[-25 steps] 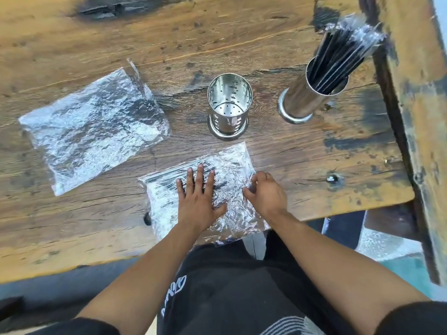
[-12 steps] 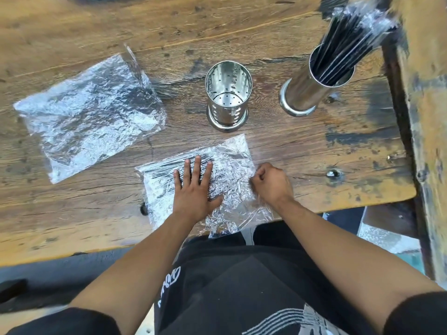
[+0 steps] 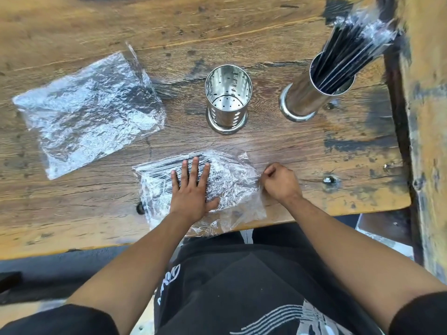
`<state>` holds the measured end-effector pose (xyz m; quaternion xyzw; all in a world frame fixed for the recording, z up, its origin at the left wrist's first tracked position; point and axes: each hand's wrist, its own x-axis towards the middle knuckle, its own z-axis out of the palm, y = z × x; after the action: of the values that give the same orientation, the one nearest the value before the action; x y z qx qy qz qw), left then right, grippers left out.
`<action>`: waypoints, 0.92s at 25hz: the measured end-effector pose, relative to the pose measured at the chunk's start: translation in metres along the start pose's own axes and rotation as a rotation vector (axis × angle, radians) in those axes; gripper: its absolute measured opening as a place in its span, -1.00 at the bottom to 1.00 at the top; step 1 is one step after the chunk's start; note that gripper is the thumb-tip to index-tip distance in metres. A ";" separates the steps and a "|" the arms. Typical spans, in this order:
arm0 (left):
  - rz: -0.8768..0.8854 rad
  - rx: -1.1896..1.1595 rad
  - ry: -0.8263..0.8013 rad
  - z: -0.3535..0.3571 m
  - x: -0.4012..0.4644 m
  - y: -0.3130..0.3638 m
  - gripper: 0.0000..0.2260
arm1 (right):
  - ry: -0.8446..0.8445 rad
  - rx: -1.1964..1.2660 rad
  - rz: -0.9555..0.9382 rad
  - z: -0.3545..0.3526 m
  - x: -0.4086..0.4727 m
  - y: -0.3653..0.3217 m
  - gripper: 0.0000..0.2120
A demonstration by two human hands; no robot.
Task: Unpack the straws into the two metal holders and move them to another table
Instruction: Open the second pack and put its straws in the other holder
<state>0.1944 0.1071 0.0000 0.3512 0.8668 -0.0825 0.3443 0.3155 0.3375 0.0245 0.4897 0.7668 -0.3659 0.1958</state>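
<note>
You are working at the wooden table (image 3: 72,25); the flat bag (image 3: 232,187) of black straws (image 3: 159,170) is lying at its near edge, its long axis running left to right; the empty holder (image 3: 227,102) is standing just beyond it, the filled holder (image 3: 312,95) further right. Your left hand (image 3: 191,192) is pressing flat on the bag with fingers straight, holding nothing; your right hand (image 3: 280,182) is curling at the bag's right end, seemingly pinching the plastic. That end is nearest your right hand, so the opening pull is likely going rightward.
</note>
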 end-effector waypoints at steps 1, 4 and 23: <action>0.000 -0.003 -0.002 0.000 0.000 0.000 -0.07 | -0.024 -0.011 -0.030 0.000 0.000 -0.003 -0.89; -0.003 -0.010 -0.005 0.000 0.001 0.001 -0.05 | -0.067 -0.078 -0.154 0.000 0.001 -0.013 -0.70; -0.014 -0.030 -0.026 -0.003 0.001 0.003 -0.03 | -0.064 0.110 -0.207 -0.004 0.041 -0.035 -0.89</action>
<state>0.1946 0.1107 0.0019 0.3387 0.8657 -0.0764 0.3605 0.2658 0.3567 0.0127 0.4061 0.7855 -0.4408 0.1543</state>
